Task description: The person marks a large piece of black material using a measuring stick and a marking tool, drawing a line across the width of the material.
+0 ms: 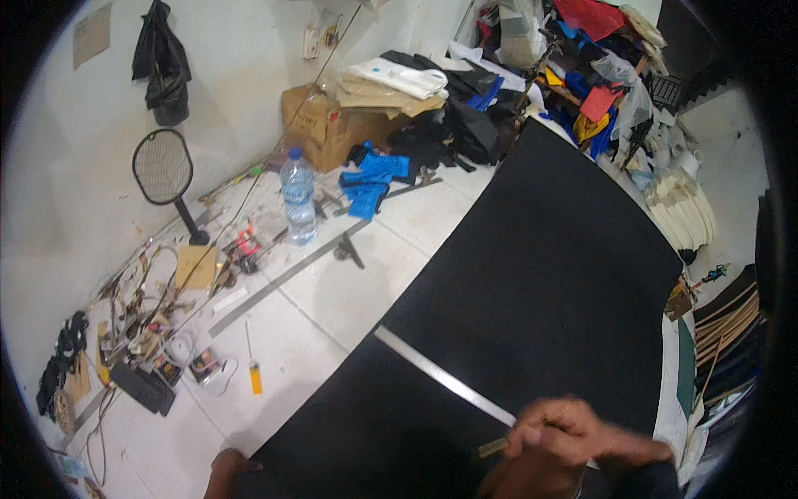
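On the tiled floor point(407, 233), a black sheet point(549, 266) bears a metal strip point(445, 378) beside left hand point(534, 472) and right hand point(562, 427), grips unclear.

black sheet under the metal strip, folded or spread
Spread: the black sheet lies broad and flat, with no fold or crease showing, and the metal strip lies on it.

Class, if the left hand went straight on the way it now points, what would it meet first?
Most likely the right hand, just ahead of the left hand; they overlap, so depth and contact are unclear.
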The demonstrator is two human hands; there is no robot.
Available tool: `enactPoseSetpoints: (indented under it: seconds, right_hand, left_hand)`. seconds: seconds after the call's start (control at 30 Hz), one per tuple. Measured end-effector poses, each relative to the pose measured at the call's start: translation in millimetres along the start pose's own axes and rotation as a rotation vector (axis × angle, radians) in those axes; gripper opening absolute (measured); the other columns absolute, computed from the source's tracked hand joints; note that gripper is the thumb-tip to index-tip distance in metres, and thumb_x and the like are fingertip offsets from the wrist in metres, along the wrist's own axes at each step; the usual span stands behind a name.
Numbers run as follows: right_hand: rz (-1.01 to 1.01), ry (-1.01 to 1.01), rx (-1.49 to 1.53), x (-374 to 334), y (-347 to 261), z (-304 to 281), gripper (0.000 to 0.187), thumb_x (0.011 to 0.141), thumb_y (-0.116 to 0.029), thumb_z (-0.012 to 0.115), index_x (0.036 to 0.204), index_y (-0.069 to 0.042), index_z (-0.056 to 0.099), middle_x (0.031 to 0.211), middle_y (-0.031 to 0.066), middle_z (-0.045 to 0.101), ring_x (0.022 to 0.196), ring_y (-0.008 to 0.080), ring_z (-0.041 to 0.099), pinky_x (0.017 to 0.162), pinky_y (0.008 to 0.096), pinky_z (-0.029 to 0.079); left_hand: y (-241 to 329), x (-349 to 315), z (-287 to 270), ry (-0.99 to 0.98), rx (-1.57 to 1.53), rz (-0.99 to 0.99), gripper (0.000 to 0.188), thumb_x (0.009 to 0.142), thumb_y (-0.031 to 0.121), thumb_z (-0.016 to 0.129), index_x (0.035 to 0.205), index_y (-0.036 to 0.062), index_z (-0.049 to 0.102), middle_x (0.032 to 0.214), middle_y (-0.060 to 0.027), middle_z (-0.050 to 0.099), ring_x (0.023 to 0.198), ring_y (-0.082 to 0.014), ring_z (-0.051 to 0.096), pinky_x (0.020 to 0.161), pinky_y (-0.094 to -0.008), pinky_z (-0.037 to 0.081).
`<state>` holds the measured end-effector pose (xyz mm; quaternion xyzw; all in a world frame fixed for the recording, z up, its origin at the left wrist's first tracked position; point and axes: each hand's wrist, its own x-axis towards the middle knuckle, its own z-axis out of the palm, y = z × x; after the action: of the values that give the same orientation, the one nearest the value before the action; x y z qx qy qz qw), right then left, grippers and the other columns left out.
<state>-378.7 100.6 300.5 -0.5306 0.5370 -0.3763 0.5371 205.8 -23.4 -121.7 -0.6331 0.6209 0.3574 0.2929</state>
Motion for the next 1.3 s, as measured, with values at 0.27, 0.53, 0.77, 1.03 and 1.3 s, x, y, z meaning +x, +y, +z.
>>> enactPoseSetpoints:
  seconds: [0.27,0.53,0.77,1.03,1.3]
  right_hand:
    - [0.349,-0.273,-0.863,20,-37,13,0.031,0.101,-0.028,0.048,0.115,-0.005,0.063,0.108,0.0166,0.071,0.104,0.0336,0.068,0.087,0.0443,0.054]
    - [0.417,-0.599,-0.686,17,18,9,0.034,0.101,-0.029,0.048,0.119,-0.003,0.062,0.112,0.0182,0.069,0.105,0.0364,0.066,0.088,0.0459,0.054]
    - [0.46,-0.556,-0.467,-27,-34,-5,0.042,0.104,-0.036,0.045,0.126,-0.003,0.06,0.114,0.0179,0.068,0.103,0.0375,0.066,0.088,0.0485,0.053]
    - [0.699,-0.581,-0.484,-90,-45,7,0.042,0.103,-0.037,0.047,0.122,-0.003,0.062,0.117,0.0187,0.065,0.101,0.0378,0.066,0.089,0.0495,0.053]
    - [0.746,-0.546,-0.556,-57,-30,-54,0.041,0.102,-0.039,0.049,0.119,-0.004,0.064,0.12,0.0194,0.062,0.099,0.038,0.066,0.09,0.0505,0.053]
  left_hand:
    - [31,-5,13,-0.005,-0.114,-0.16,0.078,0.073,0.058,0.08,0.123,0.0015,0.061,0.121,-0.0231,0.063,0.112,-0.0387,0.062,0.092,-0.0482,0.05]
    - [95,-87,32,0.221,-0.197,-0.185,0.07,0.082,0.043,0.077,0.133,0.0007,0.056,0.129,-0.0253,0.058,0.118,-0.0421,0.058,0.098,-0.0498,0.048]
    - [211,-204,-25,0.011,-0.202,0.064,0.043,0.09,0.034,0.065,0.121,0.0047,0.065,0.127,-0.0219,0.061,0.122,-0.0394,0.056,0.105,-0.0493,0.045]
    - [288,-471,-74,-0.395,-0.272,0.027,0.052,0.101,0.046,0.049,0.134,0.0065,0.058,0.141,-0.0218,0.052,0.132,-0.039,0.049,0.11,-0.0508,0.039]
    - [336,-566,-153,-0.174,-0.551,-0.161,0.061,0.103,0.056,0.04,0.143,0.0114,0.05,0.146,-0.0263,0.044,0.135,-0.0421,0.042,0.112,-0.0482,0.037]
